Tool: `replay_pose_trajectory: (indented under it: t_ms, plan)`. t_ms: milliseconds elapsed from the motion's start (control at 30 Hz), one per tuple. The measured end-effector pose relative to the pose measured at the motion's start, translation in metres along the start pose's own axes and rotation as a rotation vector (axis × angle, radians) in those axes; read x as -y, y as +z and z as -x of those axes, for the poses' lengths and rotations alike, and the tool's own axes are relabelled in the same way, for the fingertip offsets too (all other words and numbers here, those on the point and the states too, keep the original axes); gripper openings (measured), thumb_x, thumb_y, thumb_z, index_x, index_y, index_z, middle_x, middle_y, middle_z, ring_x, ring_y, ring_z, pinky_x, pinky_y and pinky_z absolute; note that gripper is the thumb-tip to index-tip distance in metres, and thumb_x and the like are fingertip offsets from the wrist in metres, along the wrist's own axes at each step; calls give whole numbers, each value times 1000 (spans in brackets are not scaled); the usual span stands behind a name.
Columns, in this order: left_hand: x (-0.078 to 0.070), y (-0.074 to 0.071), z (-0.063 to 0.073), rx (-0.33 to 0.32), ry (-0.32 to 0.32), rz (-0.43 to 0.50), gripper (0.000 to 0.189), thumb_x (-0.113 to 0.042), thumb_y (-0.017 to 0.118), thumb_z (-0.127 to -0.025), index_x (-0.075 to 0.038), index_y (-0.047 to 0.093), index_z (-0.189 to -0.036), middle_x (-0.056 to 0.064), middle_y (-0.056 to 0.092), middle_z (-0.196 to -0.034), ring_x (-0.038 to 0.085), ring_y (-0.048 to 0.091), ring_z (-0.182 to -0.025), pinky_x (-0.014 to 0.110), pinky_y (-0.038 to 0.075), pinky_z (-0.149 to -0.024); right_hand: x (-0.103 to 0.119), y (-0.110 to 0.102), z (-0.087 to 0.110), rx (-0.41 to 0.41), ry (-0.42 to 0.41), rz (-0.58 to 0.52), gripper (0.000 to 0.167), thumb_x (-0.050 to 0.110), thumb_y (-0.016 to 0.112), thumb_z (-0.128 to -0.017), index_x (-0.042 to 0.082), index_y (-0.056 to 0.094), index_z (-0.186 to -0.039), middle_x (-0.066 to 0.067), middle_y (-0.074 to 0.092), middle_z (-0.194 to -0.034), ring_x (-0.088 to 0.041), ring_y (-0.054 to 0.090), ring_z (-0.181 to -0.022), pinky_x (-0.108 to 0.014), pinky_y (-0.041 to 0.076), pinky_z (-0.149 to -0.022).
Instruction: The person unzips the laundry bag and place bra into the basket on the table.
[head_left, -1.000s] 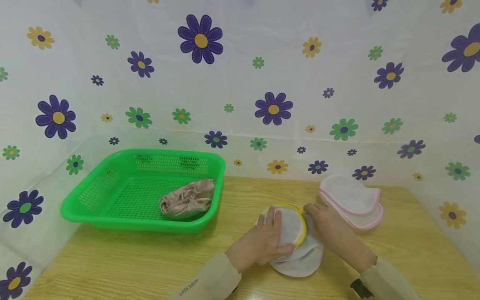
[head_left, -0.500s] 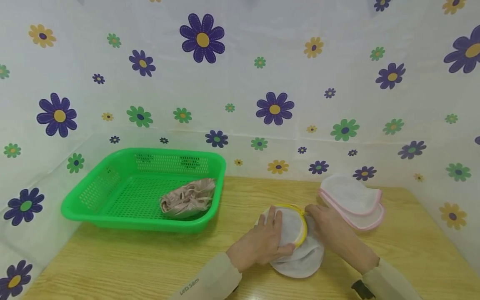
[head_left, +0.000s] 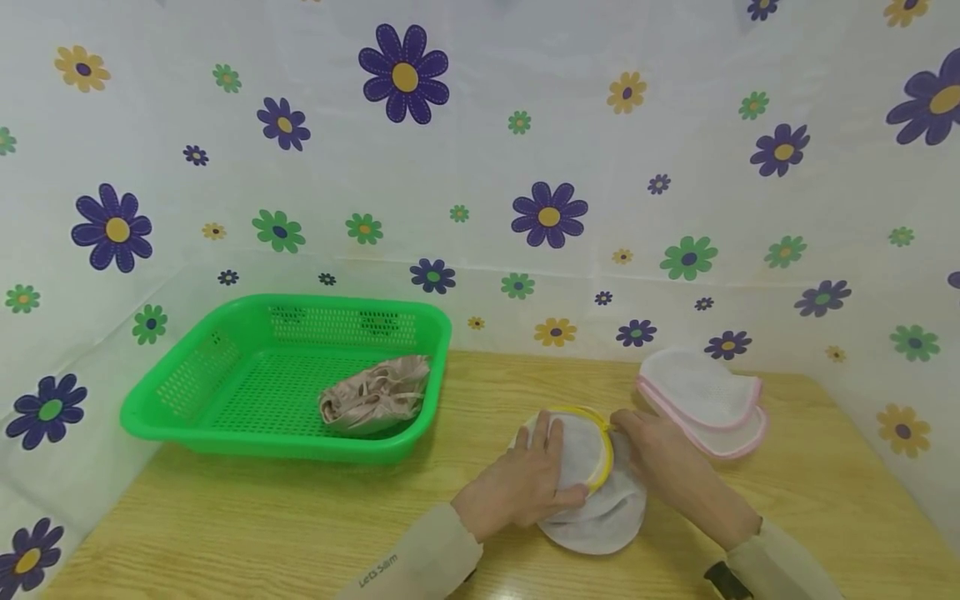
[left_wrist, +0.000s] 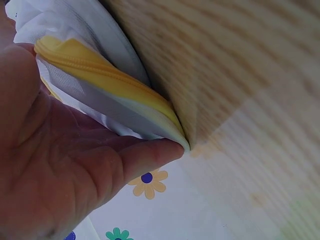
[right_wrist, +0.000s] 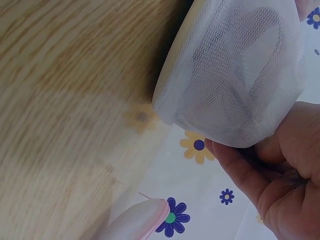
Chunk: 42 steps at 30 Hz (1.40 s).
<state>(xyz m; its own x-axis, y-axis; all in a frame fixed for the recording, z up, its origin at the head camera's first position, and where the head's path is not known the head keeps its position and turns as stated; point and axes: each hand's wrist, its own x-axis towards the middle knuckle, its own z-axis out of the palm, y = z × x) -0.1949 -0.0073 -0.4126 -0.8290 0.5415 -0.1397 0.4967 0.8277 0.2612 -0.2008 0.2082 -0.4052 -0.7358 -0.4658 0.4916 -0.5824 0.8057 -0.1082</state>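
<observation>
A white mesh laundry bag [head_left: 600, 529] with yellow zipper trim [head_left: 609, 462] lies on the table at front right of centre. My left hand [head_left: 517, 483] rests on its round top, fingers straight and spread, the thumb by the yellow edge. In the left wrist view the yellow trim [left_wrist: 105, 72] runs along the bag's side beside that hand. My right hand [head_left: 660, 458] has curled fingers pinching the bag at the trim's right side. The right wrist view shows sheer mesh [right_wrist: 225, 75] with that hand's fingertips partly hidden behind it.
On the left stands a green perforated basket [head_left: 247, 450] holding a bundled beige-pink cloth [head_left: 375, 396]. Two flattened white mesh pieces with pink edging [head_left: 701, 400] lie behind my right hand. A flowered white sheet [head_left: 480, 150] walls in the wooden table [head_left: 225, 517] at back and sides.
</observation>
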Motion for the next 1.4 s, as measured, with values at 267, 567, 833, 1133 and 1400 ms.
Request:
replay_pose_trajectory:
  t_ms: [267,567,833,1133,1400]
  plan:
    - [0,-2,0,2,-4,20,93,-61,46,-102,5,19,-160,27,15,-169,50,36,-147,50,45,-115,-1,1,0,6,4,-15,38,-20,71,-67,-1,69,-100,-12,74,-91,-24,72,-79,-34,61,-72]
    - [0,-2,0,-2,-1,14,93,-62,46,-102,4,19,-161,26,16,-169,50,36,-147,50,46,-114,-2,1,0,6,17,-39,34,-20,70,-70,-1,70,-98,-14,74,-91,-25,73,-80,-34,62,-72]
    - [0,-3,0,21,-28,48,94,-63,45,-101,3,17,-162,24,13,-170,49,34,-149,50,44,-116,-2,-1,1,25,45,-43,34,-20,70,-70,-1,71,-99,-13,74,-90,-24,72,-80,-34,62,-72]
    - [1,-1,-1,-2,-2,30,93,-61,46,-101,5,19,-160,27,17,-169,50,36,-147,51,46,-114,-2,-2,3,24,40,-59,35,-20,69,-70,-1,71,-100,-13,74,-91,-25,72,-82,-35,62,-73]
    - [0,-1,-1,8,-15,40,93,-63,45,-101,3,18,-161,25,15,-169,49,35,-148,50,45,-115,-1,-3,5,44,50,-78,39,-20,69,-69,0,71,-103,-13,75,-95,-27,73,-87,-37,62,-77]
